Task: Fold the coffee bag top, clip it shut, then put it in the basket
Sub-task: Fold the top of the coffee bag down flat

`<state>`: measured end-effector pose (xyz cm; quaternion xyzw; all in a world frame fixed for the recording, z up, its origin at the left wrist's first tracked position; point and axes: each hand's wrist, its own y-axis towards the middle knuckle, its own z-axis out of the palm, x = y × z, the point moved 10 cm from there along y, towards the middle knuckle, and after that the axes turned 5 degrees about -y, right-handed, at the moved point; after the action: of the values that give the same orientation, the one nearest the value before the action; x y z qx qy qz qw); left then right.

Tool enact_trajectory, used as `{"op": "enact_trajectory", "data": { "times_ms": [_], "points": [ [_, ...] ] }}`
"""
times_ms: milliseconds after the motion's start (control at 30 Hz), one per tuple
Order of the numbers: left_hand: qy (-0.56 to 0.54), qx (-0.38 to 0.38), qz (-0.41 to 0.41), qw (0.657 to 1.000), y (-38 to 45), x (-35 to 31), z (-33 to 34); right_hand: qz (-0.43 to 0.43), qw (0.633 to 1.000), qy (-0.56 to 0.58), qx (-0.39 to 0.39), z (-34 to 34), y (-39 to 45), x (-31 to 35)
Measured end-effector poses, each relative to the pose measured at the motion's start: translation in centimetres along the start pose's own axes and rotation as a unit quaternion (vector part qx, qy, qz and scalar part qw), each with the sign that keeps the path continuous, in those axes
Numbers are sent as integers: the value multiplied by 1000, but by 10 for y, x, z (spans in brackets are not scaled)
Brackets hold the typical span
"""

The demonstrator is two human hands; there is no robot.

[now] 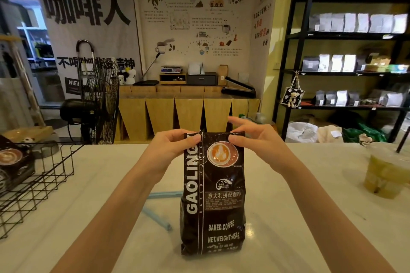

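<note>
Fingers of left hand (170, 146) and right hand (250, 137) pinch coffee bag (214, 195) top; clip (158, 206) half hidden.

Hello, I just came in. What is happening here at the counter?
A person stands a black coffee bag upright on the white counter and pinches its top edge with both hands, the left hand at the left corner and the right hand at the right corner. The top seems to be getting folded; no clip is on it yet. Blue clip-like sticks lie behind the bag. The wire basket waits at the left, already holding a similar bag.
</note>
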<state>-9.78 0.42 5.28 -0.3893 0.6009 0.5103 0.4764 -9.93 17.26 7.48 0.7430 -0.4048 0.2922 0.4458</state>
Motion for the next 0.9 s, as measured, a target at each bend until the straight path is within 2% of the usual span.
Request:
{"op": "enact_trajectory", "data": {
  "times_ms": [67,167,600,767,900],
  "points": [
    [-42,7,-21,999,-1,6,4,25,998,61,11,5,-1,-6],
    [-79,-6,-47,996,-2,11,2,36,997,71,6,7,0,-12],
    [-39,-8,-4,999,7,4,2,92,987,128,43,7,-1,-22],
    [-27,4,1,1000,9,1,1,111,977,182,5,14,-5,-33],
    [-21,-1,-5,1000,10,0,-1,97,978,182,-30,18,-6,-34]
  ]
}}
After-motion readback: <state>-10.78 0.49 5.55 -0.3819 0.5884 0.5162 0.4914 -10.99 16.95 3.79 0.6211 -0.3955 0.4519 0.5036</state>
